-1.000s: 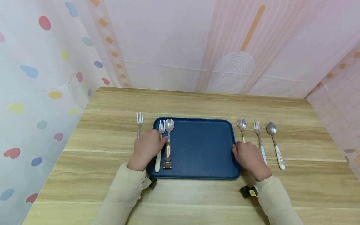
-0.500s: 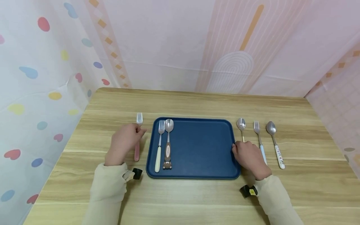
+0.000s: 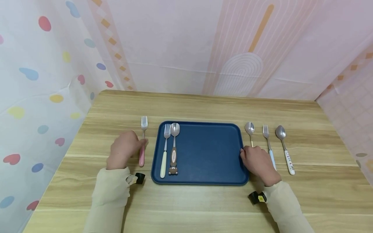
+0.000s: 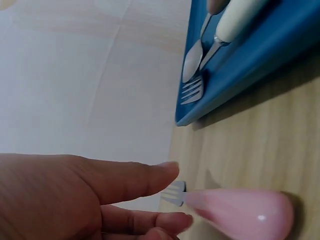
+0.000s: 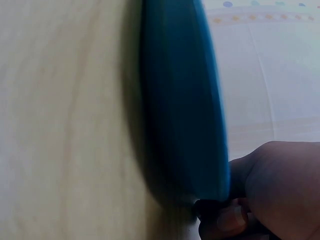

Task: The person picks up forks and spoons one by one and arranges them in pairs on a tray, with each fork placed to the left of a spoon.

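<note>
pink-handled fork (image 3: 141, 158) lies on the wood-grain table (image 3: 189, 207) just left of the blue tray (image 3: 209, 152), apart from it, tines toward the far edge. left hand (image 3: 123, 147) is right at it: thumb and fingers apart, thumb straight, head view has the thumb tip over the top of the handle. left wrist view shows a gap between thumb and index, so no grip on the fork; can't tell if the thumb tip touches it

right hand (image 3: 260, 163) is clamped on the tray's right rim, thumb at the rim, fingers curled low at the edge. tray sits flat on the table

in the tray, left end, side by side: cream-handled fork (image 3: 163, 165), then brown bear-handled spoon (image 3: 173, 157), both heads toward the far rim

right of the tray, on the table: pale-handled spoon (image 3: 250, 128), handle partly hidden by the right hand; light-blue-handled fork (image 3: 272, 158); white patterned-handle spoon (image 3: 289, 163), farthest right, slightly tilted

both arms in beige sleeves (image 3: 112, 191), black block (image 3: 140, 178) at the left cuff, similar one at the right. printed cloth (image 3: 175, 45) hangs behind the table, coloured hearts and dots on its left part
</note>
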A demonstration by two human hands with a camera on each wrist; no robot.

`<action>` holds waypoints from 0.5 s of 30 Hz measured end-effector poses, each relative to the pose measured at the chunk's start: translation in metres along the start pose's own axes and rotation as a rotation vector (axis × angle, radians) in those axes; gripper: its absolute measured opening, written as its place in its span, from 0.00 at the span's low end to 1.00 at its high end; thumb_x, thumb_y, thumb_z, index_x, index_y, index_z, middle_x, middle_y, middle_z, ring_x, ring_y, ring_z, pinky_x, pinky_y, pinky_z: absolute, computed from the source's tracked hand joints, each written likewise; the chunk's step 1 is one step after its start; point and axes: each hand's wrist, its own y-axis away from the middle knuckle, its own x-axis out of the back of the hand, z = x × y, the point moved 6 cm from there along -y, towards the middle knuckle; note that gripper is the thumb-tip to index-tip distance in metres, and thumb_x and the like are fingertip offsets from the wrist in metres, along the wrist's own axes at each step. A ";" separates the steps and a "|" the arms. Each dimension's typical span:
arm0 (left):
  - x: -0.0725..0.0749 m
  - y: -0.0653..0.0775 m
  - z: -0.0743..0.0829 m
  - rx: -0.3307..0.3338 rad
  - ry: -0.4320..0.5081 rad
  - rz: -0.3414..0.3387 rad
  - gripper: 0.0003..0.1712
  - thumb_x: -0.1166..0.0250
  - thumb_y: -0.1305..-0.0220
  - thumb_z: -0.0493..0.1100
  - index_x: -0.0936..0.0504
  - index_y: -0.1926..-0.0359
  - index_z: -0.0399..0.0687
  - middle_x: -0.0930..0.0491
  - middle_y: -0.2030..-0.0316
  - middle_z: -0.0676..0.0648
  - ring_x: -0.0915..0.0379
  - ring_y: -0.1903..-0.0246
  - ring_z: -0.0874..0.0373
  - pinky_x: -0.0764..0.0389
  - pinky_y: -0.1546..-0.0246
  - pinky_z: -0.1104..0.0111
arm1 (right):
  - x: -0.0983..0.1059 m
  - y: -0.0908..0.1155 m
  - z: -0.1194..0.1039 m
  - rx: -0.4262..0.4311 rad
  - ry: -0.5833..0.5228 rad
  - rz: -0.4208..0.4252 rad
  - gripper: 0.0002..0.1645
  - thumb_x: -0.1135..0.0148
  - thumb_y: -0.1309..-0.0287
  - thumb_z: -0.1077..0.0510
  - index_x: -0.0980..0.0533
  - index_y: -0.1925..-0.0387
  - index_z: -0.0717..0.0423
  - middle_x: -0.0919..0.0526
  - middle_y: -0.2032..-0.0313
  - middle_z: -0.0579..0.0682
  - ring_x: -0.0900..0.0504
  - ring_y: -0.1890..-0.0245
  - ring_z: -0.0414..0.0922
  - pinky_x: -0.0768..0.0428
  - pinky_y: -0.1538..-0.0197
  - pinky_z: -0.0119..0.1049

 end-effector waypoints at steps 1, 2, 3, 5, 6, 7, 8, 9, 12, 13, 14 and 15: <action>-0.002 -0.001 0.000 0.002 0.001 -0.009 0.28 0.47 0.35 0.54 0.23 0.87 0.43 0.34 0.90 0.51 0.38 0.87 0.57 0.40 0.88 0.69 | 0.000 0.000 0.000 0.001 0.000 0.001 0.20 0.52 0.37 0.55 0.32 0.86 0.53 0.33 0.89 0.48 0.33 0.89 0.43 0.33 0.85 0.36; -0.004 -0.001 0.000 0.005 0.004 -0.020 0.28 0.47 0.35 0.54 0.22 0.88 0.44 0.35 0.90 0.51 0.38 0.87 0.57 0.41 0.88 0.69 | 0.000 0.000 0.000 0.002 -0.001 0.002 0.20 0.52 0.37 0.55 0.32 0.86 0.53 0.34 0.89 0.48 0.34 0.89 0.43 0.34 0.86 0.36; -0.006 -0.002 0.001 0.004 0.002 -0.025 0.28 0.47 0.35 0.54 0.22 0.88 0.44 0.36 0.90 0.52 0.39 0.87 0.57 0.41 0.88 0.69 | 0.000 0.000 0.000 0.003 -0.003 0.004 0.21 0.52 0.37 0.55 0.32 0.86 0.53 0.34 0.89 0.48 0.34 0.89 0.43 0.34 0.86 0.36; -0.009 -0.003 0.001 0.005 0.002 -0.039 0.28 0.47 0.35 0.52 0.21 0.89 0.45 0.36 0.91 0.52 0.39 0.87 0.57 0.41 0.88 0.69 | 0.001 0.000 0.000 0.004 -0.003 0.006 0.21 0.52 0.37 0.55 0.33 0.86 0.53 0.34 0.89 0.48 0.34 0.89 0.43 0.34 0.86 0.36; -0.010 -0.003 0.001 0.004 0.003 -0.047 0.28 0.47 0.35 0.52 0.21 0.89 0.45 0.36 0.91 0.52 0.38 0.88 0.57 0.41 0.88 0.69 | 0.001 0.000 0.000 0.005 -0.003 0.007 0.21 0.52 0.37 0.55 0.33 0.86 0.53 0.34 0.89 0.48 0.34 0.89 0.43 0.34 0.86 0.36; -0.011 -0.004 0.001 0.005 0.001 -0.053 0.28 0.47 0.35 0.51 0.21 0.89 0.45 0.36 0.91 0.52 0.38 0.88 0.58 0.41 0.88 0.69 | 0.001 0.000 0.000 0.005 -0.004 0.007 0.21 0.52 0.37 0.55 0.33 0.86 0.53 0.34 0.89 0.48 0.34 0.89 0.43 0.34 0.86 0.36; -0.012 -0.005 0.001 0.003 0.001 -0.059 0.27 0.47 0.34 0.50 0.21 0.88 0.45 0.35 0.91 0.52 0.38 0.88 0.58 0.40 0.88 0.69 | 0.001 0.000 0.000 0.005 -0.003 0.009 0.21 0.52 0.37 0.55 0.33 0.86 0.53 0.34 0.90 0.48 0.34 0.89 0.43 0.34 0.86 0.36; -0.012 -0.005 0.002 -0.002 -0.002 -0.065 0.26 0.48 0.34 0.49 0.22 0.88 0.44 0.35 0.92 0.52 0.37 0.88 0.58 0.39 0.87 0.68 | 0.001 0.000 0.000 0.005 -0.003 0.010 0.21 0.52 0.37 0.55 0.33 0.86 0.53 0.34 0.90 0.48 0.34 0.89 0.43 0.34 0.86 0.36; -0.014 -0.007 0.002 -0.022 0.001 -0.084 0.25 0.51 0.33 0.47 0.23 0.85 0.44 0.32 0.92 0.50 0.37 0.89 0.58 0.37 0.86 0.67 | 0.000 0.000 0.000 0.006 -0.002 0.012 0.21 0.52 0.37 0.55 0.33 0.86 0.53 0.34 0.90 0.48 0.34 0.89 0.43 0.34 0.86 0.36; -0.015 -0.007 0.002 -0.030 0.000 -0.089 0.24 0.51 0.33 0.47 0.23 0.84 0.44 0.31 0.92 0.50 0.37 0.89 0.58 0.37 0.86 0.67 | 0.000 -0.001 0.000 0.005 -0.002 0.013 0.21 0.52 0.37 0.55 0.33 0.86 0.53 0.34 0.90 0.48 0.34 0.89 0.43 0.34 0.86 0.36; -0.015 -0.008 0.002 -0.041 -0.001 -0.091 0.24 0.52 0.33 0.46 0.23 0.84 0.44 0.29 0.91 0.49 0.37 0.90 0.58 0.36 0.86 0.67 | 0.000 -0.001 0.000 0.006 -0.002 0.013 0.21 0.51 0.37 0.55 0.33 0.86 0.53 0.34 0.89 0.48 0.34 0.89 0.43 0.34 0.86 0.36; -0.016 -0.008 0.002 -0.049 0.000 -0.093 0.24 0.53 0.33 0.46 0.23 0.84 0.44 0.28 0.91 0.49 0.37 0.90 0.58 0.36 0.86 0.66 | 0.000 -0.001 0.000 0.006 -0.002 0.014 0.21 0.51 0.37 0.55 0.33 0.86 0.53 0.34 0.89 0.48 0.34 0.89 0.43 0.34 0.86 0.36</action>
